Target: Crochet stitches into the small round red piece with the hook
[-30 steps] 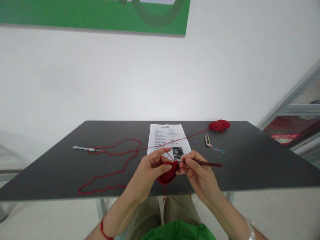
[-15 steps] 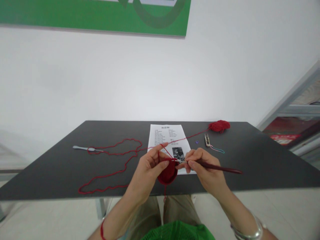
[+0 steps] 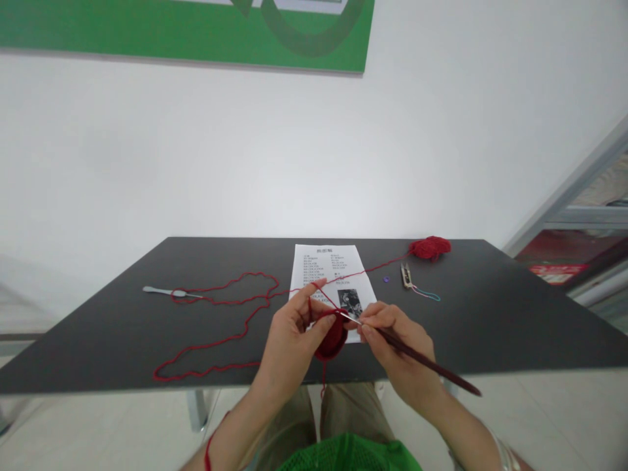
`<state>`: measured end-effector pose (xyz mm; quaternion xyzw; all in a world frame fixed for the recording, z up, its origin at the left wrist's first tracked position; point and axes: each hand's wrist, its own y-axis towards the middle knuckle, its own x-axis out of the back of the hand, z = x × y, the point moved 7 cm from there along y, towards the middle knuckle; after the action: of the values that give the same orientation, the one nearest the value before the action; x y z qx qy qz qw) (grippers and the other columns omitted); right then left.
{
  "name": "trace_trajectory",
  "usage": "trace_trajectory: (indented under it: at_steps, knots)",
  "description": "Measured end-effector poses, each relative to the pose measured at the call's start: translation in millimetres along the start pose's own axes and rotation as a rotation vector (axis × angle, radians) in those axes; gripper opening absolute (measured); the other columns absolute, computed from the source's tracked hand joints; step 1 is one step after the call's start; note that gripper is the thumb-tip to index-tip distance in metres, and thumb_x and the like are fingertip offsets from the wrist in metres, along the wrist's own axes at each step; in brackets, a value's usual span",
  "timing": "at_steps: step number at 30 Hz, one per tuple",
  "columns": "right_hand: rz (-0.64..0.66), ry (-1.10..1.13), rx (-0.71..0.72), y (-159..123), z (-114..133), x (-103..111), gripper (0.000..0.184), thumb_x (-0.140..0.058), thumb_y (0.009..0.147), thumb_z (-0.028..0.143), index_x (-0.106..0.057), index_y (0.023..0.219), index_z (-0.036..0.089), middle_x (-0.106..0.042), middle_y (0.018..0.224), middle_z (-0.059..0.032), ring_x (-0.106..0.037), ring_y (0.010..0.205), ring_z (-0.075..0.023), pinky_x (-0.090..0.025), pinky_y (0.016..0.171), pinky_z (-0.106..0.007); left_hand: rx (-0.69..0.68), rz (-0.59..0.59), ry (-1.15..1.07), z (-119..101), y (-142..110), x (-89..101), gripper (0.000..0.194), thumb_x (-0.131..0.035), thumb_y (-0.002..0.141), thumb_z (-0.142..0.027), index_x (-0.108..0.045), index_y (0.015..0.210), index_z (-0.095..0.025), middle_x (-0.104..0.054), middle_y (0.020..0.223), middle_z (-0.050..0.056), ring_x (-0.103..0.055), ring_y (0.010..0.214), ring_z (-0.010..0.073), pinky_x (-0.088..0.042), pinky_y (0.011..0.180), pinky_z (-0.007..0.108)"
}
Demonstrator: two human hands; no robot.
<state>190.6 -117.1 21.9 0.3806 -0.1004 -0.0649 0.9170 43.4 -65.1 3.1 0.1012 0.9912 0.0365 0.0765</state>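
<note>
My left hand (image 3: pixel 289 340) pinches a small round red crochet piece (image 3: pixel 332 339) above the near edge of the black table (image 3: pixel 515 320), with red yarn running over its raised forefinger. My right hand (image 3: pixel 395 340) grips a dark red crochet hook (image 3: pixel 422 360) like a pencil. Its metal tip sits at the top of the crochet piece and its handle slants down to the right. The yarn (image 3: pixel 373 267) runs back across a printed sheet (image 3: pixel 328 268) to a red yarn ball (image 3: pixel 430 247) at the far right.
A long loose loop of red yarn (image 3: pixel 220 314) lies on the left half of the table, next to a second silver hook (image 3: pixel 169 292). Small thread snips (image 3: pixel 406 275) with a teal cord and a tiny purple marker (image 3: pixel 386 279) lie near the yarn ball. A shelf stands at the right.
My right hand has swung the hook's handle from level to slanting down and to the right, with its tip staying at the crochet piece. My left hand has hardly moved.
</note>
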Motion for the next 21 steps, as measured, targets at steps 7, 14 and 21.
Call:
trace_trajectory:
  at_steps: [7, 14, 21]
  knots:
    - [0.078, -0.255, 0.192, -3.8, 12.2, -15.6, 0.020, -0.053, 0.085, 0.004, -0.055, 0.088, 0.023, -0.063, 0.078, -0.0019, -0.063, 0.066, -0.0125, -0.051, 0.060, -0.022, -0.092, -0.051, 0.132, -0.6, -2.1, 2.7, 0.045, -0.069, 0.072, -0.015, -0.064, 0.117, -0.017, -0.065, 0.069, -0.003, -0.061, 0.074, 0.0159, -0.045, 0.081, 0.029]
    - [0.240, -0.271, 0.394, -6.2, 2.6, -20.0, 0.026, -0.051, 0.088, 0.005, -0.059, 0.104, 0.025, -0.066, 0.084, -0.0061, -0.062, 0.075, -0.0173, -0.052, 0.063, -0.029, 0.160, 0.087, -0.141, 11.5, -0.2, -5.6, 0.055, -0.077, 0.063, -0.016, -0.065, 0.117, -0.015, -0.063, 0.065, -0.003, -0.054, 0.060, 0.0113, -0.042, 0.063, 0.024]
    - [0.120, -0.402, 0.427, -20.6, -3.4, -25.7, 0.030, -0.055, 0.085, 0.004, -0.060, 0.107, 0.024, -0.067, 0.088, -0.0086, -0.061, 0.075, -0.0207, -0.053, 0.065, -0.034, 0.129, 0.046, -0.184, 15.8, 0.5, -6.1, 0.058, -0.075, 0.066, -0.015, -0.061, 0.123, -0.015, -0.059, 0.066, -0.004, -0.053, 0.062, 0.0104, -0.040, 0.061, 0.022]
